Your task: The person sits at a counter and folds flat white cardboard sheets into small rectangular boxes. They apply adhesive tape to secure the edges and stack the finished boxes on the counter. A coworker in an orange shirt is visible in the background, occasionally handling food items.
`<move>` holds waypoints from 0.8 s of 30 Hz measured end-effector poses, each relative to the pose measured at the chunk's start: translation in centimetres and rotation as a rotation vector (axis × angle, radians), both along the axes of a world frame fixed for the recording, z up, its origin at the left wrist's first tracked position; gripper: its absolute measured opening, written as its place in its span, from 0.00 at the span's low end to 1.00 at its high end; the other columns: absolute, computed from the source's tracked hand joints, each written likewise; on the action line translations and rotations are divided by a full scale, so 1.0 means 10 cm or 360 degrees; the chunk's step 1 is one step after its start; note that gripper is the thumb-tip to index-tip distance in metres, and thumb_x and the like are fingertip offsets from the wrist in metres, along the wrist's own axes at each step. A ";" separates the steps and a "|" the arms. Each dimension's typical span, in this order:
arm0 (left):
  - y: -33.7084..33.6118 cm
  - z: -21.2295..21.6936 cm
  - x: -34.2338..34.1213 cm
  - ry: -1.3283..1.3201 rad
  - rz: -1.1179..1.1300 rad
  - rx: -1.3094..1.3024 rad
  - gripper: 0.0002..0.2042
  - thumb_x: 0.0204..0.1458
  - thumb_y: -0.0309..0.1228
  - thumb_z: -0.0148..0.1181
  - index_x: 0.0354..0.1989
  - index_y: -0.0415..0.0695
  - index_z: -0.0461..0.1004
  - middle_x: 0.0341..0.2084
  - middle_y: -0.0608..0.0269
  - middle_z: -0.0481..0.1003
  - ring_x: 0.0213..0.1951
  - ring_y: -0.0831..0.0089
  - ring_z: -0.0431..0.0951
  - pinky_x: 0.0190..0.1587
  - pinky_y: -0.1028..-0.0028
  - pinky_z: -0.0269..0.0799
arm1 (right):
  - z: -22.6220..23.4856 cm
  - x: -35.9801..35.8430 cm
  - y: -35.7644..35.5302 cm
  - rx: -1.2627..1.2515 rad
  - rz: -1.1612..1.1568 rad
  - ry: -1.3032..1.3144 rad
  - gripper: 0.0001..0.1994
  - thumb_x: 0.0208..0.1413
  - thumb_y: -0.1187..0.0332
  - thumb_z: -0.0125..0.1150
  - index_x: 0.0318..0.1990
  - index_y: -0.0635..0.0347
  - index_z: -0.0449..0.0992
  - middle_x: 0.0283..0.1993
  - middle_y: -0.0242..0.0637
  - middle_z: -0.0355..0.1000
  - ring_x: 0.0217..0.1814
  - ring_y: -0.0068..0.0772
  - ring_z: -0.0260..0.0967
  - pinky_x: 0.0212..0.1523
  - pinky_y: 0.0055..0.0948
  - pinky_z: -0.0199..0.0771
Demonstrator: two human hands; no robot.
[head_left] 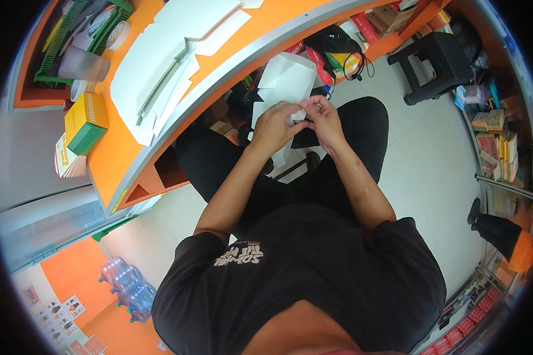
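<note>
A partly folded white cardboard box (287, 77) is held above my lap, its large panel pointing away from me and a narrow flap hanging below my hands. My left hand (274, 126) grips its near left part, thumb reaching toward the middle. On the other side my right hand (324, 121) pinches the near right edge with bent fingers. Both thumbs come close together at the fold, and the fingers hide part of the cardboard there. To the left, a pile of flat white box blanks (154, 62) lies on the orange table (121, 151).
A green basket (115, 26), a translucent cup (84, 64) and a yellow-green carton (86, 123) are at the table's left. Bags and a black cable (361, 68) lie beyond my knees. A black stool (435, 65) stands far right; another person's leg (497, 231) shows at right.
</note>
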State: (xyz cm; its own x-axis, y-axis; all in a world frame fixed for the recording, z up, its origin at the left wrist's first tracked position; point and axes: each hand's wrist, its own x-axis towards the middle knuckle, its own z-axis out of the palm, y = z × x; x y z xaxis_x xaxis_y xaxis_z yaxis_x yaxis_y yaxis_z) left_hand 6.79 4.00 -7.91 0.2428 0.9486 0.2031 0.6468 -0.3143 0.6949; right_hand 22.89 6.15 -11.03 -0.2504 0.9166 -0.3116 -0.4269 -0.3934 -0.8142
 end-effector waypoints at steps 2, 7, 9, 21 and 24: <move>0.00 -0.11 0.00 0.0014 0.0052 0.0141 0.14 0.48 0.32 0.70 0.43 0.41 0.80 0.37 0.56 0.80 0.35 0.59 0.81 0.39 0.67 0.76 | 0.06 0.00 0.01 -0.0050 -0.0014 -0.0049 0.09 0.63 0.66 0.61 0.44 0.59 0.70 0.42 0.34 0.75 0.43 0.23 0.73 0.40 0.26 0.77; 0.02 -0.11 -0.05 -0.0522 0.0296 -0.0275 0.12 0.54 0.33 0.67 0.42 0.38 0.82 0.34 0.57 0.82 0.30 0.72 0.82 0.35 0.74 0.77 | 0.06 0.03 0.09 0.0253 -0.0120 -0.0498 0.07 0.62 0.68 0.62 0.43 0.59 0.74 0.51 0.35 0.74 0.50 0.27 0.73 0.45 0.28 0.77; 0.06 -0.10 -0.14 -0.0777 0.0386 -0.0700 0.13 0.57 0.33 0.64 0.44 0.36 0.81 0.34 0.56 0.83 0.30 0.78 0.81 0.34 0.76 0.77 | 0.00 0.04 0.11 0.0779 -0.0199 -0.0940 0.07 0.61 0.70 0.63 0.42 0.62 0.76 0.57 0.39 0.72 0.53 0.31 0.73 0.47 0.30 0.78; -0.03 0.00 -0.16 -0.1288 0.0184 -0.0862 0.15 0.63 0.29 0.56 0.52 0.31 0.75 0.42 0.55 0.80 0.41 0.74 0.80 0.47 0.73 0.79 | 0.38 -0.06 -0.03 0.1170 -0.0112 -0.1081 0.05 0.54 0.74 0.64 0.38 0.64 0.79 0.55 0.48 0.74 0.53 0.45 0.76 0.53 0.35 0.74; -0.01 0.03 -0.12 -0.1304 0.0232 -0.0931 0.15 0.63 0.29 0.56 0.54 0.31 0.74 0.45 0.55 0.79 0.44 0.73 0.80 0.49 0.73 0.79 | 0.38 -0.07 -0.06 0.1200 -0.0143 -0.1061 0.06 0.54 0.74 0.64 0.38 0.65 0.79 0.54 0.48 0.75 0.54 0.47 0.75 0.54 0.35 0.73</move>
